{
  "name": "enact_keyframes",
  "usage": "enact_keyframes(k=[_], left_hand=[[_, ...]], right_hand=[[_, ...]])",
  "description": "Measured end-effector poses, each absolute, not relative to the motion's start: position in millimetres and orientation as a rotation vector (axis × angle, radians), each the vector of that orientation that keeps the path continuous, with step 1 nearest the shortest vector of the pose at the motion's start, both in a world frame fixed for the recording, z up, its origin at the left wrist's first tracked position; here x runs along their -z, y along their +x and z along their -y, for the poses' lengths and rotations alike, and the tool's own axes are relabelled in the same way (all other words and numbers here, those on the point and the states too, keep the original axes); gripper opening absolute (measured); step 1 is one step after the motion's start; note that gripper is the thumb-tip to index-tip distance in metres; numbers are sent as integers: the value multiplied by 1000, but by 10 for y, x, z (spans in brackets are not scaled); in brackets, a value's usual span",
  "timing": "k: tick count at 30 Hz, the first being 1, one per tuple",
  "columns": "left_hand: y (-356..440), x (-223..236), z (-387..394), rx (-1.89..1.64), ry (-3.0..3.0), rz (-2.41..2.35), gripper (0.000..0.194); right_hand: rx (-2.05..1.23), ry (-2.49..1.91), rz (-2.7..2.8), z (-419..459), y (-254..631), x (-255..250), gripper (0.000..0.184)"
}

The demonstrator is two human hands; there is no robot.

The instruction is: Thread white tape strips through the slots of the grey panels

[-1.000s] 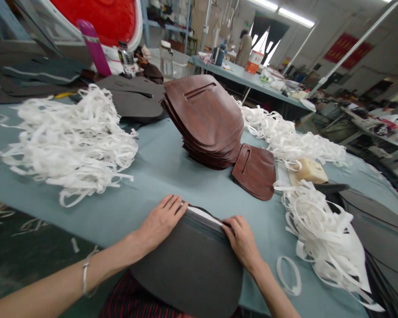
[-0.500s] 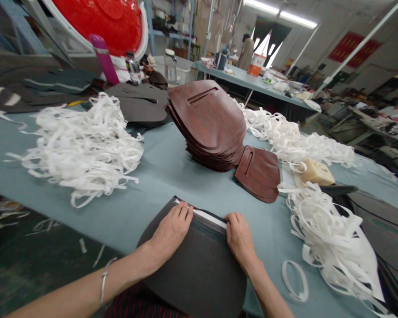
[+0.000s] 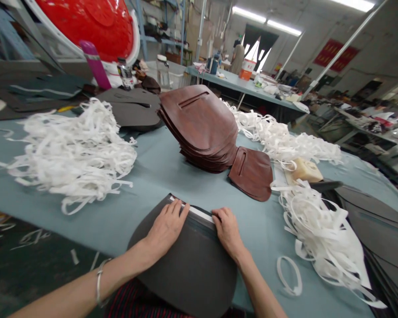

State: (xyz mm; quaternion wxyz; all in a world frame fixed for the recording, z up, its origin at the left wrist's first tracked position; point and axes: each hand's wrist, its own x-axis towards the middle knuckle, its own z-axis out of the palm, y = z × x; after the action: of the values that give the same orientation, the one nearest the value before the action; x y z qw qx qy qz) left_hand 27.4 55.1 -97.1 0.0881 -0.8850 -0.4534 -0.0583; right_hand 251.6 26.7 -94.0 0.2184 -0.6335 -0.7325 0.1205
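Observation:
A dark grey leather-like panel (image 3: 189, 260) with a rounded lower end rests partly on the table's near edge and partly over my lap. Along its far straight edge runs a white strip of tape (image 3: 200, 214). My left hand (image 3: 166, 224) lies over the left part of that edge, fingers stretched flat on the tape, thumb hidden. At the right corner, my right hand (image 3: 228, 229) has its fingers bent and closed round the panel's edge. Beyond the hands stands a stack of brown leather panels (image 3: 202, 119), each with a slot, beside a smaller brown pile (image 3: 252, 173).
Heaps of white tape strips lie left (image 3: 76, 154) and right (image 3: 321, 229), with a loose tape loop (image 3: 289, 276) near my right forearm. A yellowish block (image 3: 305, 170) sits at right. Dark panels (image 3: 378, 225) are at far right. Behind are a purple bottle (image 3: 95, 65) and red basin (image 3: 96, 26).
The whole view has shifted slightly, so table items appear further left. My right hand's fingers are more bent at the panel's corner; my left hand keeps its place on the tape.

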Motion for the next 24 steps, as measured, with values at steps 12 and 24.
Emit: enact_keyframes(k=[12,24], left_hand=[[451,780,-530,153,-2616,1567,46],[504,840,-452,75,-2633,1307,44]], right_hand=[[-288,-1591,2235,-419,2250,949,33],[-84,-1569,2423,-313,2272,946,33]])
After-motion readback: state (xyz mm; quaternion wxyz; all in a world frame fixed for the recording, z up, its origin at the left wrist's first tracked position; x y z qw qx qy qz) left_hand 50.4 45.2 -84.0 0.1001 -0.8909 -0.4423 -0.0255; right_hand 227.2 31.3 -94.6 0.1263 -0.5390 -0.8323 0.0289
